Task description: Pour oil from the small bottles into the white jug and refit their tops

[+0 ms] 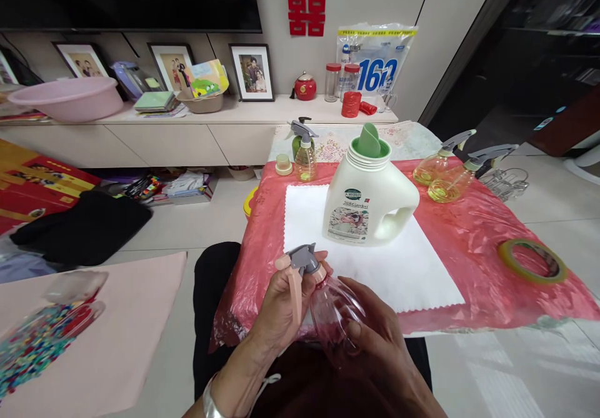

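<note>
A clear pink spray bottle [334,318] is tilted over my lap at the table's front edge. My left hand [276,302] is closed around its grey and pink trigger sprayer head [302,258], at the neck collar. Around the bottle's body my right hand [377,324] is wrapped, thumb on the near side. The head sits on the bottle's neck; whether it is screwed tight I cannot tell. Just beyond stands a large white detergent jug [370,199] without its cap, a green spout [369,142] showing in its mouth, on a white cloth [304,218].
On the red plastic table cover [262,237] stand a spray bottle with yellowish liquid [305,162], a pale cap [284,164], two tilted spray bottles [443,187] at the right, and a roll of tape [532,260]. A pink board [140,305] with colourful small pieces lies at left.
</note>
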`<state>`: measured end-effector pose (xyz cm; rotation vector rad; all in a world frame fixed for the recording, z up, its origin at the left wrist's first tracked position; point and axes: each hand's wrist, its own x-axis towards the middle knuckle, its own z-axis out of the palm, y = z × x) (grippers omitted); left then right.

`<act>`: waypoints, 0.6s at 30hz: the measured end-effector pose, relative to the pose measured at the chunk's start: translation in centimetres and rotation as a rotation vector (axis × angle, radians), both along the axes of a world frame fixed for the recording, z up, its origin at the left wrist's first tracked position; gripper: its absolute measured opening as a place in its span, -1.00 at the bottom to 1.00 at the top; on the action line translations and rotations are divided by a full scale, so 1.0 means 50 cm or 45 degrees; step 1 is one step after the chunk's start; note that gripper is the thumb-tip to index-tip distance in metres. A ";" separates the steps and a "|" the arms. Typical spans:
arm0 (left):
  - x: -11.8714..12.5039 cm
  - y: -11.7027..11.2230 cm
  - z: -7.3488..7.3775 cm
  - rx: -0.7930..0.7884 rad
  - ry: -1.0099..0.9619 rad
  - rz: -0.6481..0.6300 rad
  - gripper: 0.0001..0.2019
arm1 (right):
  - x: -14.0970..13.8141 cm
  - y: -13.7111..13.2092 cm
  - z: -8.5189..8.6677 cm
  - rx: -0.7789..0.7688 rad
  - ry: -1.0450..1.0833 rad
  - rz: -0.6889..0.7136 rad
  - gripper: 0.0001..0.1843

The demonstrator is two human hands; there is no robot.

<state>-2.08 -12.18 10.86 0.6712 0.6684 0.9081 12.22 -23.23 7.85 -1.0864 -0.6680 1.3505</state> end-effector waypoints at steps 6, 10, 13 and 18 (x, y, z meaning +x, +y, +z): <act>0.006 -0.004 0.001 0.134 -0.050 0.014 -0.65 | 0.001 0.006 -0.006 0.066 0.034 0.065 -0.30; 0.006 -0.011 -0.014 0.032 -0.117 0.001 -0.69 | -0.007 0.011 -0.011 0.108 0.104 0.070 -0.34; 0.006 -0.016 -0.024 -0.055 -0.169 -0.014 -0.64 | -0.013 0.013 -0.014 0.127 0.132 0.056 -0.38; 0.011 -0.020 -0.024 -0.040 -0.127 0.022 -0.64 | -0.022 0.013 -0.021 0.138 0.160 0.039 -0.38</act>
